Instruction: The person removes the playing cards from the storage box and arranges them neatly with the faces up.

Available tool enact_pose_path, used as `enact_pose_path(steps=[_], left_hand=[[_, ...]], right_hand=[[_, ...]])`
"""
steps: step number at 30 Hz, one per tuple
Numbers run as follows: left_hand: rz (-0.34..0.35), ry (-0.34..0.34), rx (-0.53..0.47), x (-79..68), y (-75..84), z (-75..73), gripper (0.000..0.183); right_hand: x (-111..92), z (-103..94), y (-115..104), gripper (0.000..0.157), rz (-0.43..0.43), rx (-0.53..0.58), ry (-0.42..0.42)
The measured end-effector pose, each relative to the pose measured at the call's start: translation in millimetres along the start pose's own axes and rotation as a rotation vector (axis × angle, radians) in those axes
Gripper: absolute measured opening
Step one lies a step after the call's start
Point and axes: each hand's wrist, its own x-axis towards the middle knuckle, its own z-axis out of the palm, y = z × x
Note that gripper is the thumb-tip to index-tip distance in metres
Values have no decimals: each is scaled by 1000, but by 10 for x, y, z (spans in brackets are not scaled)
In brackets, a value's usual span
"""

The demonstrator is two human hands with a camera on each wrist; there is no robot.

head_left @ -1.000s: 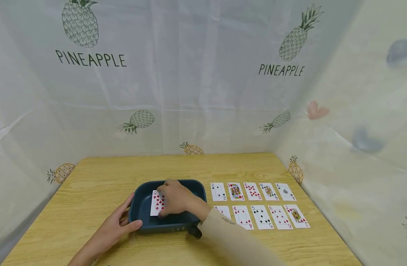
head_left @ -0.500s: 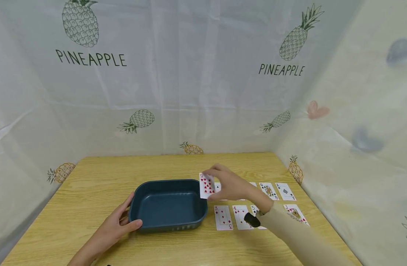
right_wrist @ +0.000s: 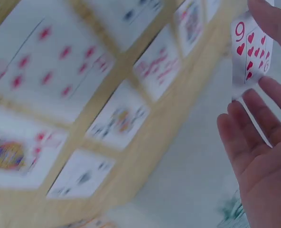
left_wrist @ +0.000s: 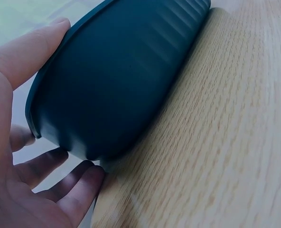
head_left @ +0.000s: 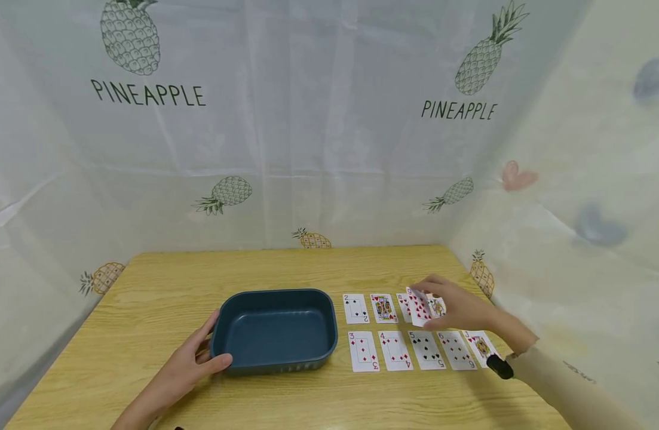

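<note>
My left hand grips the left end of a dark blue dish, its thumb at the front corner and its fingers along the end wall. In the left wrist view the fingertips lie low against the ribbed dish wall. Raised over the back row of cards, my right hand pinches the nine of hearts playing card between thumb and fingers. The card stands tilted up and overlaps the ten of hearts and the queen. An ace is behind the hand in the head view.
Two rows of face-up cards lie right of the dish, among them a king of hearts, a three of diamonds and a jack. The wooden table is enclosed by pineapple-print sheets.
My right hand has lifted the nine of hearts out of the dish and carried it right, over the back row of cards. My left hand has stayed at the dish.
</note>
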Motion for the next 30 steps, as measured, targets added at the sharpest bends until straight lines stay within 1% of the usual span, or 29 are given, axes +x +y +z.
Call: enact_pose_path(steps=[5, 9, 13, 18, 21, 25, 27, 30], left_hand=[[-5, 1, -2, -2, 14, 4, 95], [6, -5, 0, 3, 19, -2, 95], [15, -8, -2, 2, 16, -6, 95], [11, 1, -1, -3, 9, -3, 95], [19, 2, 1, -5, 6, -1, 96], [24, 0, -1, -3, 15, -1, 96], [25, 0, 1, -2, 22, -1, 95], [14, 7, 0, -4, 27, 2, 95]], right_hand=[[-333, -126, 305, 79, 82, -21, -43], [-548, -173, 543, 79, 115, -94, -62], [-707, -197, 747, 78, 146, -150, -71], [-840, -227, 887, 79, 216, -176, -97], [-905, -237, 949, 79, 215, -204, -109], [-981, -237, 1047, 78, 172, -241, -110], [-1021, -238, 1105, 78, 169, -253, -116], [-1084, -241, 1185, 79, 186, -258, -136]])
